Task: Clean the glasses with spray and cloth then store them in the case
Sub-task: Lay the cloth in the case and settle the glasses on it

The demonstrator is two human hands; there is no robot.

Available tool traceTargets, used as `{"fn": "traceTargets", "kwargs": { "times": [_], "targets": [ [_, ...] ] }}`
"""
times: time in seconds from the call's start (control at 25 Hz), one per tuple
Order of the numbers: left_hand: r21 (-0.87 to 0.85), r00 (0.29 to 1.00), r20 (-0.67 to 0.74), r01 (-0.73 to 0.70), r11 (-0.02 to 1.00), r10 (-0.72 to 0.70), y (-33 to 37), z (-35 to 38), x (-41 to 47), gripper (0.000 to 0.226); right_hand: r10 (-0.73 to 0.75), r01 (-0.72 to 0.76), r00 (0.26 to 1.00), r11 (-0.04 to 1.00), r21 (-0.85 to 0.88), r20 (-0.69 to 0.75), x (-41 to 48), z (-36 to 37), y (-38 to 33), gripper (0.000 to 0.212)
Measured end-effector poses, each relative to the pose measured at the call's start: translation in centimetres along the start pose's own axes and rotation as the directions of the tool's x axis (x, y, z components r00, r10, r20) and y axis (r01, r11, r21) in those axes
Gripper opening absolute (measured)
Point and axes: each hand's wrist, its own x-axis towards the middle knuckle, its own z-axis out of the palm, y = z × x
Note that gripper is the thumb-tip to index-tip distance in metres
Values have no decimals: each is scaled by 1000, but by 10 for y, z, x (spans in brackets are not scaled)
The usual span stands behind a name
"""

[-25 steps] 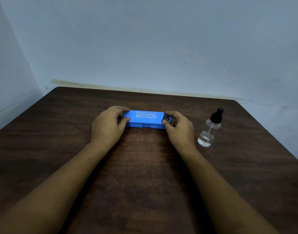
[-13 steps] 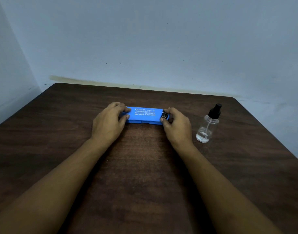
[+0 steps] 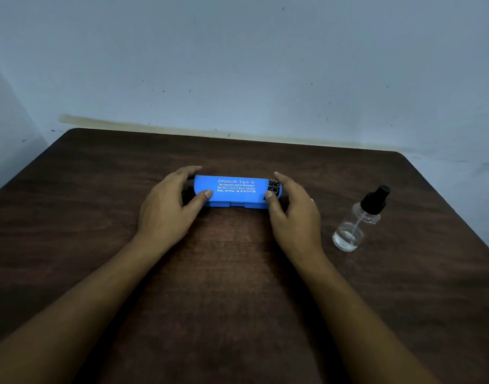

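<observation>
A closed blue glasses case [image 3: 235, 191] with white print lies flat on the dark wooden table [image 3: 237, 273]. My left hand [image 3: 165, 206] cups its left end, thumb on the front edge and fingers arched over the back. My right hand [image 3: 293, 212] cups the right end, where a small black patterned patch [image 3: 274, 187] shows, thumb pressed on the front corner. A clear spray bottle [image 3: 358, 223] with a black pump top stands upright to the right of my right hand, apart from it. No glasses or cloth are in view.
The table's back edge meets a pale blue wall [image 3: 237, 65]. The table's right edge [image 3: 459, 217] slants down close behind the bottle.
My fingers have lifted from lying flat on the case's ends into a looser arch around them. The case and the bottle have stayed where they were.
</observation>
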Motion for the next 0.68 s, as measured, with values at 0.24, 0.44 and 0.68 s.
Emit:
{"fn": "traceTargets", "kwargs": {
  "times": [0.24,0.44,0.68],
  "targets": [
    [-43,994,49,102,994,-100,7,-6,3,50,26,-26,1000,1000,4,2,3,3,1,39],
    [14,960,144,242,970,-242,23,-16,20,52,218,-214,965,976,-42,147,25,-9,-24,40],
    [-122,817,165,573,811,-552,37,-21,59,40,522,-537,841,836,112,138,71,-7,-59,46]
  ]
}}
